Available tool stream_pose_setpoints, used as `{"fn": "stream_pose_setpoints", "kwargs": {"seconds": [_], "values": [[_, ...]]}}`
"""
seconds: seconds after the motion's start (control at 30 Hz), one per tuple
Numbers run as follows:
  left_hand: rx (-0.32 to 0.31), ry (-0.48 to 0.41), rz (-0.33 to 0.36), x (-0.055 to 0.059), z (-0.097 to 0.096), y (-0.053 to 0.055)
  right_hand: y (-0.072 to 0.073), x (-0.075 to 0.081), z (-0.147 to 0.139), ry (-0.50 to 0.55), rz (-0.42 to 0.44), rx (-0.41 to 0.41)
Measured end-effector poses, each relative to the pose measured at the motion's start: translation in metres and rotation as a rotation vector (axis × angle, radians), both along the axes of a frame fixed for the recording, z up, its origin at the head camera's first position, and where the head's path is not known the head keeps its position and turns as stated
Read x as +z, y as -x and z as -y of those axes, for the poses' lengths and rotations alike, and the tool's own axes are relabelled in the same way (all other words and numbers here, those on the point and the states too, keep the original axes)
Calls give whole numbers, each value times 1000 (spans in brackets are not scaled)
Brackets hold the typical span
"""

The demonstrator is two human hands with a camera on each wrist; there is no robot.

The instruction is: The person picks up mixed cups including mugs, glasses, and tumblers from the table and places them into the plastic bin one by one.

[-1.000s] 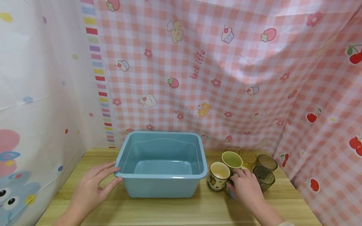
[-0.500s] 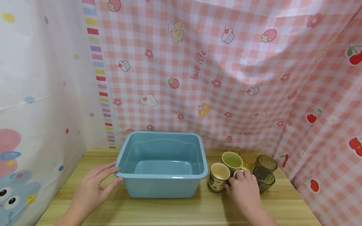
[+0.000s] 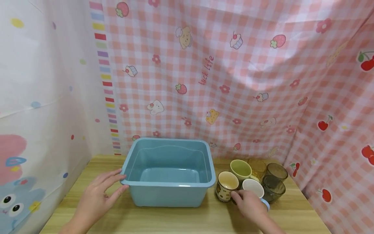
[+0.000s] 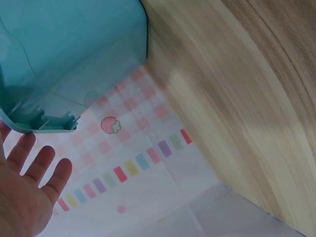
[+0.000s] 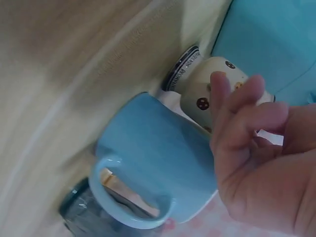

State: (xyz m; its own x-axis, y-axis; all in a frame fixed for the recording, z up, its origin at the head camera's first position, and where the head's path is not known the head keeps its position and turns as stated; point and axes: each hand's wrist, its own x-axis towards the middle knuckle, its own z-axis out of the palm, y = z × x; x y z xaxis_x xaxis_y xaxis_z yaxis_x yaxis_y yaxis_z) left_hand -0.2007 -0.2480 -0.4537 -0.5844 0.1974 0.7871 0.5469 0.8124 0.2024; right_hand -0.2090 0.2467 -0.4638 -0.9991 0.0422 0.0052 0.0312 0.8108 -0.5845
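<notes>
My left hand (image 3: 96, 196) touches the left rim of a light blue plastic tub (image 3: 168, 196) with relaxed fingers, the thumb near its front corner. Right of the tub stands a cream mug with a brown pattern (image 3: 224, 193). My right hand (image 3: 250, 206) is at this mug's right side, its thumb and bent fingers pinching at the handle, which is mostly hidden. Close by the right hand is a blue mug with a white inside (image 5: 153, 148), its handle turned away from the patterned mug. In the left wrist view, the fingertips (image 4: 27, 140) meet the tub's rim.
Behind the mugs stands a yellow-green mug (image 3: 241, 169). An amber glass (image 3: 258, 167) and two dark glasses, a rear one (image 3: 277, 170) and a front one (image 3: 273, 190), are at the right. Checked cloth (image 3: 175, 71) hangs behind the wooden table (image 3: 175, 219).
My right hand has left the blue mug and shifted left to the patterned mug's handle side. The blue mug stands uncovered. My left hand stays at the tub; the head view has shifted slightly.
</notes>
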Motion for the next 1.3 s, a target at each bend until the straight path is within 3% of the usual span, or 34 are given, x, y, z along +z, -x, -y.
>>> {"fn": "stream_pose_setpoints", "kwargs": {"seconds": [0.17,0.3,0.63,0.87,1.3], "values": [[0,-19,27,0,-2,-1,-3,-4,-6,350,188,-48],[6,-22,34,0,-2,-2,-2,-4,-9,473,263,-44],[8,-27,21,-2,-3,-1,1,-8,-15,569,333,-19],[15,-17,4,-5,-1,0,1,-9,-19,664,372,47],[22,-47,-10,-5,-4,-2,2,-14,-18,753,378,62]]}}
